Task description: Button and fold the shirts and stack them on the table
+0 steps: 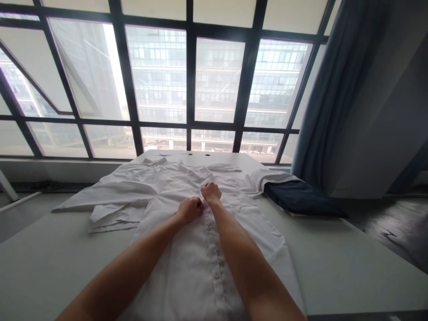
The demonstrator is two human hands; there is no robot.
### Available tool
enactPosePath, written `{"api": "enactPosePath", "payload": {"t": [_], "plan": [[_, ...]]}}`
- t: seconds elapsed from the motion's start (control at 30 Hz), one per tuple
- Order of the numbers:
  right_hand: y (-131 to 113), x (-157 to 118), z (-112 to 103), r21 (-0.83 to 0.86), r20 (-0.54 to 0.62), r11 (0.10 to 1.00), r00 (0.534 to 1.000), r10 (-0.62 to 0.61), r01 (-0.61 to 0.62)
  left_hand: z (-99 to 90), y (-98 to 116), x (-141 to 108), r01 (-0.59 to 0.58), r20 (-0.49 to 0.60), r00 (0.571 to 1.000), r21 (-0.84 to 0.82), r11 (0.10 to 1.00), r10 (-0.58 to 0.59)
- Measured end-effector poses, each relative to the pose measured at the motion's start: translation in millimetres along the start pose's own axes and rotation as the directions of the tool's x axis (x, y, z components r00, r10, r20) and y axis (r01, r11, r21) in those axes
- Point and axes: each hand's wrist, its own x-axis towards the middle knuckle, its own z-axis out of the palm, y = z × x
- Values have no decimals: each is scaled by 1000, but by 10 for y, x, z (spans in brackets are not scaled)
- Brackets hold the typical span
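A white buttoned shirt point(180, 263) lies spread on a pale table, its collar end toward the windows and its button strip running down the middle. My left hand point(190, 209) is closed on the shirt's front, at the left side of the button strip. Just beyond it and slightly to the right, my right hand point(211, 191) is closed on the strip higher up. The fingertips of both hands are mostly hidden. Below the hands, several buttons show along the strip. One sleeve lies folded out to the left.
Dark blue folded cloth point(301, 198) lies on the table point(354, 267) at the right, partly under white fabric. Tall windows stand behind the table's far edge, with a blue-grey curtain point(324, 111) at the right.
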Motion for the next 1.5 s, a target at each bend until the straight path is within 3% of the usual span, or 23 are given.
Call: {"api": "enactPosePath", "payload": {"t": [0.1, 0.23, 0.47, 0.6, 0.73, 0.9, 1.03, 1.17, 1.27, 1.33, 1.43, 1.5], "plan": [[68, -22, 92, 14, -89, 1000, 996, -7, 8, -21, 26, -18, 16, 10, 1000, 9, 1000, -16], [438, -93, 43, -65, -147, 994, 984, -98, 89, -28, 51, -31, 3, 1, 1000, 41, 999, -3], [1273, -369, -261, -329, -163, 927, 956, -244, 181, -38, 69, -43, 3, 21, 1000, 56, 998, -5], [1479, -302, -516, -504, -57, 847, 972, -229, 170, -46, 94, -47, 8, 26, 1000, 59, 998, -9], [1286, -62, -610, -523, -22, 839, 981, -193, 154, -38, 102, -59, 14, 30, 999, 56, 998, -16], [978, 18, -295, -366, 83, 866, 939, -333, 340, 26, 17, -61, -52, -21, 998, 88, 995, 54], [1029, -77, -124, -346, 160, 866, 933, -323, 360, 22, -61, -76, -63, 196, 980, 104, 993, 41], [1077, -195, -252, -365, 200, 832, 908, -368, 417, -59, -51, -208, -102, 336, 940, 94, 990, 65], [1001, -244, -422, -365, 235, 805, 883, -406, 467, -132, -20, -322, -154, 380, 920, 110, 982, 102], [911, -227, -504, -381, 251, 813, 896, -367, 440, -198, 1, -333, -219, 377, 913, 129, 967, 157], [743, -115, -534, -419, 231, 825, 923, -309, 381, -328, 16, -181, -292, 351, 907, 132, 947, 231], [619, 5, -498, -410, 187, 833, 928, -322, 371, -404, -14, 25, -238, 320, 928, 115, 964, 191]]}}
